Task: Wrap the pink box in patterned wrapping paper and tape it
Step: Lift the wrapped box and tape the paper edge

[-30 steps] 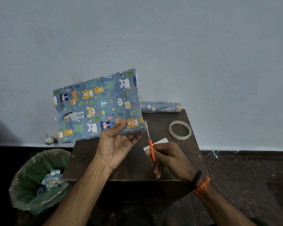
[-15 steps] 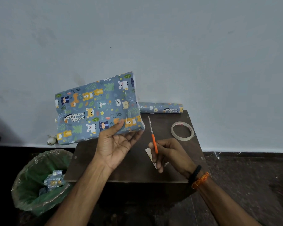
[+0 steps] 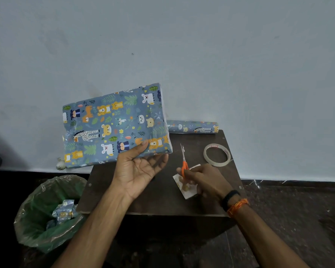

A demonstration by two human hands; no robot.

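The box (image 3: 114, 124), fully covered in blue animal-patterned wrapping paper so that no pink shows, is held tilted above the table's left end. My left hand (image 3: 141, 167) grips its lower edge, thumb on top, fingers beneath. My right hand (image 3: 203, 180) holds orange-handled scissors (image 3: 184, 161), blades pointing up and away, together with a small white paper scrap (image 3: 184, 187) just above the table. A roll of clear tape (image 3: 217, 154) lies flat at the table's right rear. The wrapping paper roll (image 3: 191, 127) lies along the back edge against the wall.
The small dark brown table (image 3: 162, 200) stands against a pale wall. A bin (image 3: 46, 213) lined with a green bag, holding paper offcuts, sits on the floor at the left. A small white object (image 3: 60, 165) lies by the wall behind the box.
My right hand has drawn the scissors and scrap away from the box's corner, down and to the right toward the table. The box has tilted and dropped slightly.
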